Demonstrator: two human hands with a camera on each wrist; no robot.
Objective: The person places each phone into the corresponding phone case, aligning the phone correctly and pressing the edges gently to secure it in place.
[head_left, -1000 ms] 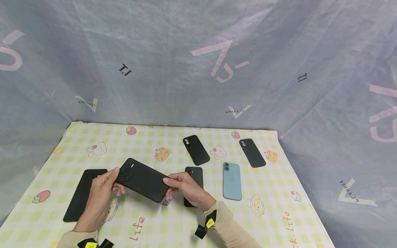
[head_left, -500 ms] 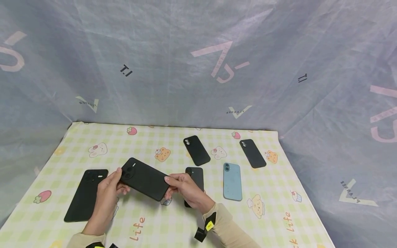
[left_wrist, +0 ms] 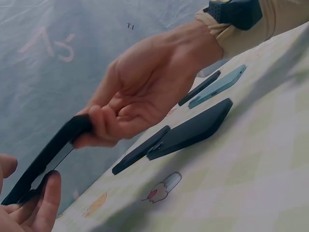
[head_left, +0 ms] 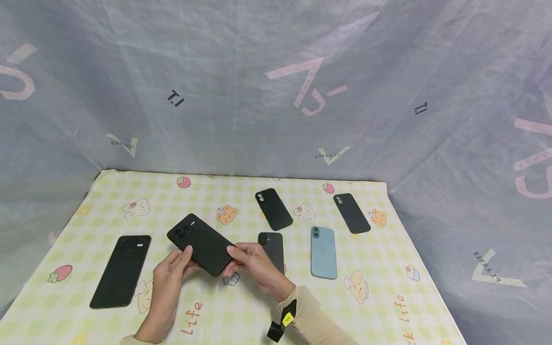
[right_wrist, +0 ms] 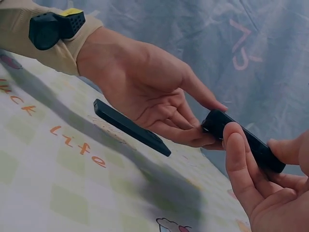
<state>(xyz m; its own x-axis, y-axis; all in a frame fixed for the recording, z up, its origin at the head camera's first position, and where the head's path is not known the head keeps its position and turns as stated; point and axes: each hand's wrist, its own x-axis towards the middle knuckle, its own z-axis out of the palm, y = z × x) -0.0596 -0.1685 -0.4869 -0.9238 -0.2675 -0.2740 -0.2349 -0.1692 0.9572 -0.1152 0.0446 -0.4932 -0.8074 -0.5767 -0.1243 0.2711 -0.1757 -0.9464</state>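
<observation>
A black phone (head_left: 204, 247) with a round camera block is held above the table, tilted, camera side up in the head view. My left hand (head_left: 172, 275) grips its near-left edge, thumb on the back and fingers beneath. At the right end, my right hand (head_left: 256, 266) pinches it between thumb and fingers. In the left wrist view the phone (left_wrist: 53, 150) appears edge-on with a smooth grey underside. Whether it wears a case, I cannot tell. Left of my left hand lies a similar black phone or case (head_left: 120, 270). My right hand partly covers a dark grey phone (head_left: 272, 249).
A light blue phone (head_left: 323, 251) lies right of the dark grey one. Two black phone cases with camera cutouts lie farther back: one case (head_left: 273, 208) near the middle, another case (head_left: 351, 213) to the right. Grey-blue cloth (head_left: 241, 96) hangs behind the table.
My left hand has slid from the phone's camera end along its near edge, moving right and toward me. The camera end now shows uncovered. My right hand keeps its hold.
</observation>
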